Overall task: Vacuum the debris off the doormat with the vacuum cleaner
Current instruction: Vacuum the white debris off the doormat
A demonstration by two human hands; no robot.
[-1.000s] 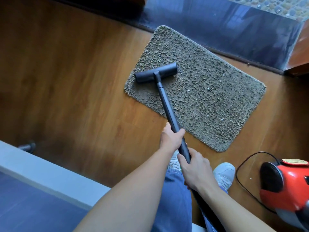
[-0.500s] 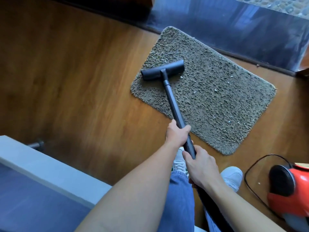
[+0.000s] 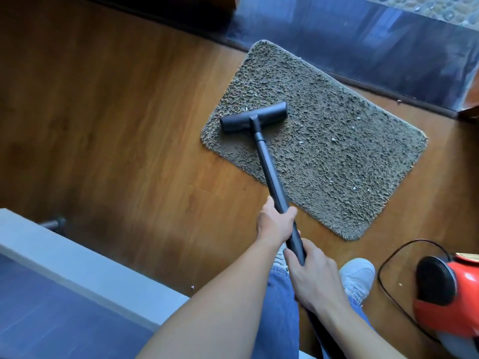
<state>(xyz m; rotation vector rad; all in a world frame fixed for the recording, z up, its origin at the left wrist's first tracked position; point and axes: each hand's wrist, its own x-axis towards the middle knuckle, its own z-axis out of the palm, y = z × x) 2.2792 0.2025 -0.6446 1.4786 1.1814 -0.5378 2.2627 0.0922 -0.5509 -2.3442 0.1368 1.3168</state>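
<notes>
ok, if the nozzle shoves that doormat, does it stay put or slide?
Probably slides: the doormat lies on a smooth wood floor. Likely floppy: it looks thin with a shaggy pile, so its edge may bunch ahead of the floor nozzle.

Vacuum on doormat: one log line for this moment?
left hand, right hand grip wand | nozzle on doormat, left end | white debris at right

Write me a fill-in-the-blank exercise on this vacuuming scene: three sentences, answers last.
1. The ____ grips the wand nearer the floor nozzle than the right hand does.
2. The floor nozzle sits on the doormat, and pale debris lies to its ____ in the picture.
3. The vacuum cleaner's canister on the floor is black and ____.
Missing words: left hand; right; red.
</notes>
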